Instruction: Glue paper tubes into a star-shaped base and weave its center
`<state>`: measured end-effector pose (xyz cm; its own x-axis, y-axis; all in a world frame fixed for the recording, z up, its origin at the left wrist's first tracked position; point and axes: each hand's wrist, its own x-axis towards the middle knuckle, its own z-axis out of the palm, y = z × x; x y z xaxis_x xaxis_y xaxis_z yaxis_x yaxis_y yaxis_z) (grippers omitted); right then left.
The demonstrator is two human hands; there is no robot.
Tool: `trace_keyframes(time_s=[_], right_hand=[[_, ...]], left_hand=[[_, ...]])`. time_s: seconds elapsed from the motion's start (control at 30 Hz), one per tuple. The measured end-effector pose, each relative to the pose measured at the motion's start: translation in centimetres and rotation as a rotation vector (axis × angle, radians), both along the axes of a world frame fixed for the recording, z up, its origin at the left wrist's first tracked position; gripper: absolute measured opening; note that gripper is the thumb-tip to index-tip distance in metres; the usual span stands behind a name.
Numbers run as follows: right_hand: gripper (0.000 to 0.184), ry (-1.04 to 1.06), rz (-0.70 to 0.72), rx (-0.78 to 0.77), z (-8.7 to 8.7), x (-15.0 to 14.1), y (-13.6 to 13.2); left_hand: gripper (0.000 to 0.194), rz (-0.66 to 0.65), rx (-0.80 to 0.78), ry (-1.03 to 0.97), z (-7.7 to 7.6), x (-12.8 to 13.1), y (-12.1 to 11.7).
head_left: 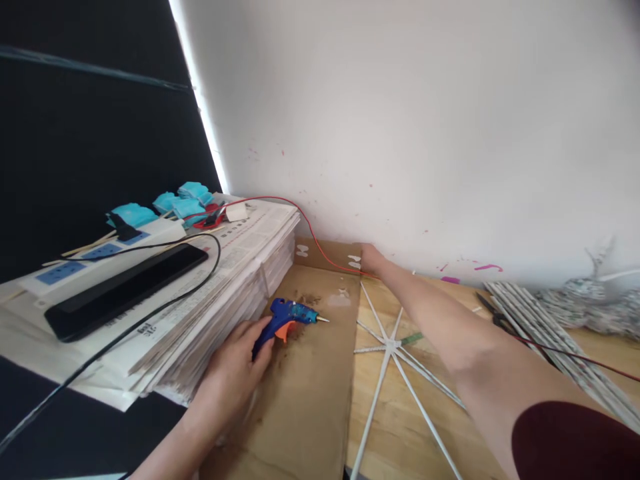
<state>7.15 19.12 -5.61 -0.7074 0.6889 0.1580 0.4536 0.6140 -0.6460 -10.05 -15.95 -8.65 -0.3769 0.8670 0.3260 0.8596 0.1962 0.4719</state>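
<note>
My left hand (235, 367) is closed around the handle of a blue glue gun (286, 316) with an orange trigger. The gun rests on a brown cardboard sheet (310, 393), nozzle pointing right. My right arm stretches far forward. My right hand (373, 259) reaches the back edge of the cardboard by the wall, on or next to a thin red wire (320, 248). Its fingers are hidden from me. A star of white paper sticks (393, 347) lies on the wooden table between my arms.
A tall stack of newspapers (220, 280) stands on the left, carrying a power strip (95, 257), a black bar (123, 290), a black cable and blue paper pieces (183, 200). Rolled paper sticks (545, 320) and scissors (493, 313) lie at the right. A white wall is close behind.
</note>
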Motion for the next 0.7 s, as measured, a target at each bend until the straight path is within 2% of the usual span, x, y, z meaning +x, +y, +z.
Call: trace_keyframes(time_s=[0.1,0.2,0.27,0.33,0.4,0.47,0.53,0.63,0.7], right_hand=[[0.055,0.015,0.107,0.077,0.6,-0.2,0.2],[0.081,-0.066,0.213,0.091,1.4,-2.0,0.6],[0.075,-0.137,0.258,0.056,1.5,-3.9,0.7],[0.054,-0.165,0.289,0.051,1.4,-5.7,0.5],[0.034,-0.157,0.272,0.074,1.2,-6.9,0.1],[0.027,-0.126,0.204,0.109,1.5,-7.0,-0.2],[0.028,-0.073,0.106,0.155,2.6,-5.8,-0.2],[0.028,0.066,-0.055,0.154,5.3,-2.0,0.0],[0.026,0.26,-0.142,-0.021,6.9,1.2,-0.2]], left_hand=[[0.038,-0.009,-0.008,0.008,0.2,0.2,0.0],[0.037,-0.012,-0.012,0.031,0.3,0.5,-0.2],[0.037,-0.013,-0.009,0.049,0.2,0.6,-0.3],[0.036,-0.021,0.003,0.067,0.1,0.6,-0.2],[0.035,-0.029,0.014,0.083,-0.1,0.5,-0.1],[0.035,-0.041,0.012,0.091,-0.1,0.3,0.1],[0.035,-0.064,0.013,0.088,-0.1,0.0,0.4],[0.035,-0.097,-0.004,0.069,0.5,-0.3,1.4],[0.034,-0.103,-0.038,0.059,1.0,-0.4,2.3]])
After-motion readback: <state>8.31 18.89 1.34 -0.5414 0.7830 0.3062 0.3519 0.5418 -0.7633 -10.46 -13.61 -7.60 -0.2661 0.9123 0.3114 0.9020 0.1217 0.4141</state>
